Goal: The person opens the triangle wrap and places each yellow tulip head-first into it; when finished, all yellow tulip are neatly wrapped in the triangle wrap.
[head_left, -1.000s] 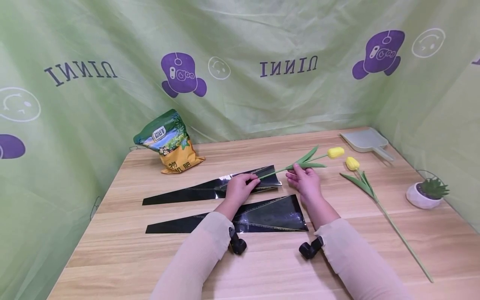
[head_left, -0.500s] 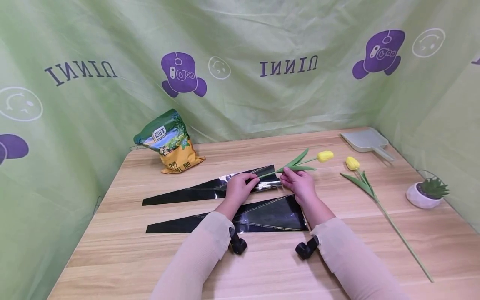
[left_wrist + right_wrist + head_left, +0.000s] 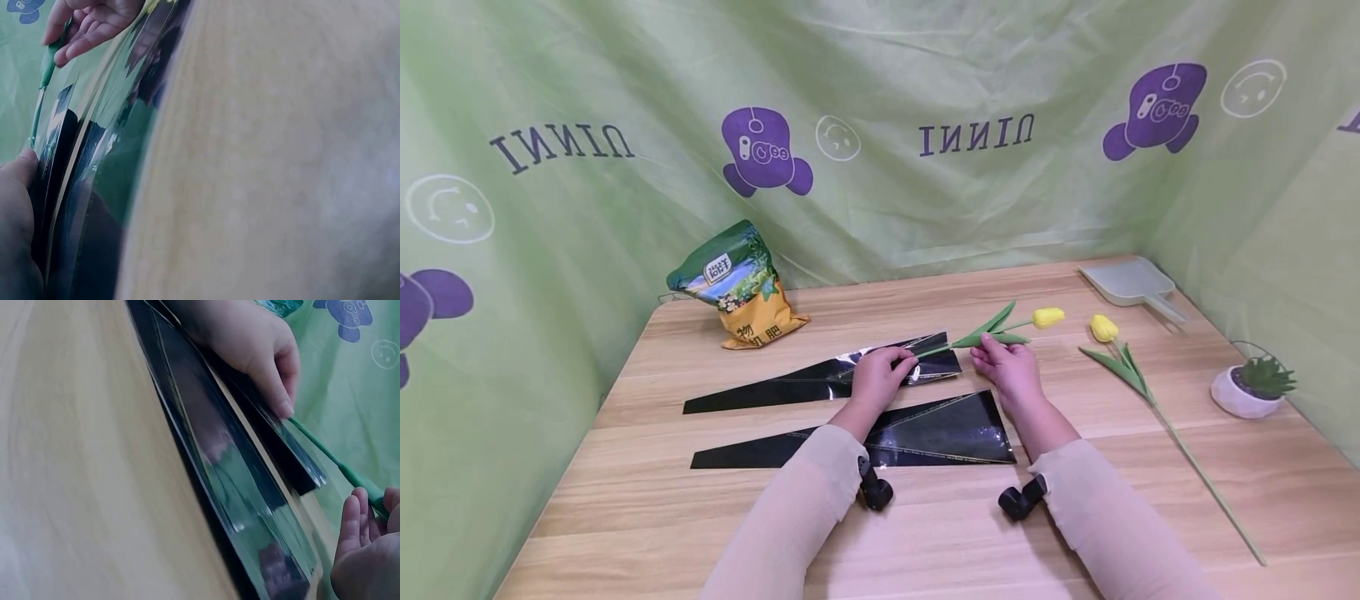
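A yellow tulip [image 3: 1048,317] with green leaves lies slanted, its stem's lower part over or inside the far black flower sleeve [image 3: 775,385]; which one I cannot tell. My left hand [image 3: 878,379] pinches the stem at the sleeve, thumb on the stem in the right wrist view. Just below the bloom, my right hand [image 3: 1013,371] holds the tulip at its leaves between thumb and fingers; the green stem [image 3: 325,450] runs between both hands. A second black flower sleeve [image 3: 943,429] lies flat nearer me, partly under the left forearm.
Another yellow tulip [image 3: 1103,328] lies on the right of the wooden table [image 3: 625,517]. Beyond it are a grey dustpan [image 3: 1127,282] and a potted succulent [image 3: 1251,390]. A green and orange fertilizer bag [image 3: 745,287] stands at the back left, before a green curtain.
The tulip has shifted left, its stem farther along the far sleeve. My right hand moved left with it, then back slightly right along the stem. My left hand stays in place.
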Tool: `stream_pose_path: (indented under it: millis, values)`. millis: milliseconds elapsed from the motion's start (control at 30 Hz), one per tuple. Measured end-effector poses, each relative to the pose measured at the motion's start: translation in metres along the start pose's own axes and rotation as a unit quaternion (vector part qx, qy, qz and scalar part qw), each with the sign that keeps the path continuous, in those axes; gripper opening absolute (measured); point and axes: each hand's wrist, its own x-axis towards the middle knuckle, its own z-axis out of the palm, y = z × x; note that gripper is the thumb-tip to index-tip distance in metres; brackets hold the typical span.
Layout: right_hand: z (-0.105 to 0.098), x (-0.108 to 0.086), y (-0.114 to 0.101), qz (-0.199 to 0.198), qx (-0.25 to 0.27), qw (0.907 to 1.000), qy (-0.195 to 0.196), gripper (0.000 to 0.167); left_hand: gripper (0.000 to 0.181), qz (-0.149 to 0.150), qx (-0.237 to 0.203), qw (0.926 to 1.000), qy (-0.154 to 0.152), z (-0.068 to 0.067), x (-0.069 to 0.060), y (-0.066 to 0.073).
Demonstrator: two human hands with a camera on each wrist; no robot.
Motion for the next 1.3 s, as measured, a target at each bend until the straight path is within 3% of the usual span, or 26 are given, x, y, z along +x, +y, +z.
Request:
stream_pose_path:
  millis: [300,667,1100,1300]
  values:
    - [-0.015,-0.001,-0.012,-0.002,0.035,0.9987,0.036,0.020,0.017,-0.009,0.003,0.9999,-0.008,0.000,0.000,0.000]
    - [-0.015,0.004,-0.010,0.000,0.071,0.9942,0.081,0.006,0.018,-0.003,-0.002,1.0000,-0.005,0.000,-0.001,-0.001]
    - [-0.007,0.004,-0.003,0.002,0.027,0.9986,0.046,0.009,0.019,0.013,-0.009,0.9997,0.019,0.000,-0.002,-0.001]
    - [-0.004,0.005,-0.001,0.011,0.002,0.9988,0.048,0.012,0.021,0.010,-0.018,0.9997,0.014,-0.001,-0.001,-0.001]
